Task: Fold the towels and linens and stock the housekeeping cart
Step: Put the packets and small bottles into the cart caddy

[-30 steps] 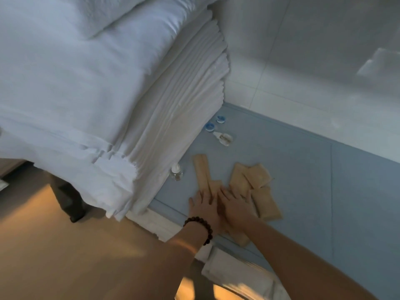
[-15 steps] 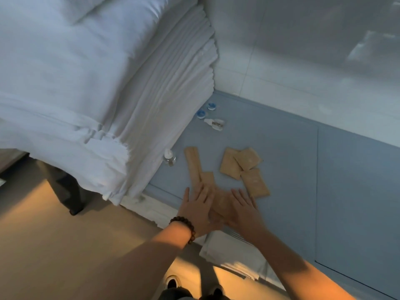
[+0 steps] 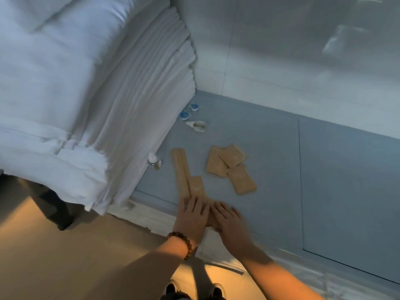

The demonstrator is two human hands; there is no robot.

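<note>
A tall stack of folded white linens (image 3: 134, 118) fills the left of the blue-grey surface (image 3: 270, 152), with a bulky white duvet (image 3: 54, 72) on top. Tan paper packets lie on the surface: a long one (image 3: 179, 167), a shorter one (image 3: 195, 187) beside it, and three square ones (image 3: 229, 165) to the right. My left hand (image 3: 192, 215), with a bead bracelet on the wrist, lies flat with straight fingers on the near ends of the packets. My right hand (image 3: 229, 221) lies flat beside it, covering another packet at the front edge.
A small clear bottle (image 3: 154, 162) stands against the linen stack. Two blue caps (image 3: 188, 111) and a small clear sachet (image 3: 198, 125) lie further back. White folded cloth (image 3: 292, 276) sits below the front edge. A pale wall (image 3: 281, 50) rises behind. My shoes (image 3: 194, 289) show on the floor.
Both hands slid back toward the front edge, drawing packets along. The three square packets, partly under my right hand before, now lie uncovered. The camera view shifted.
</note>
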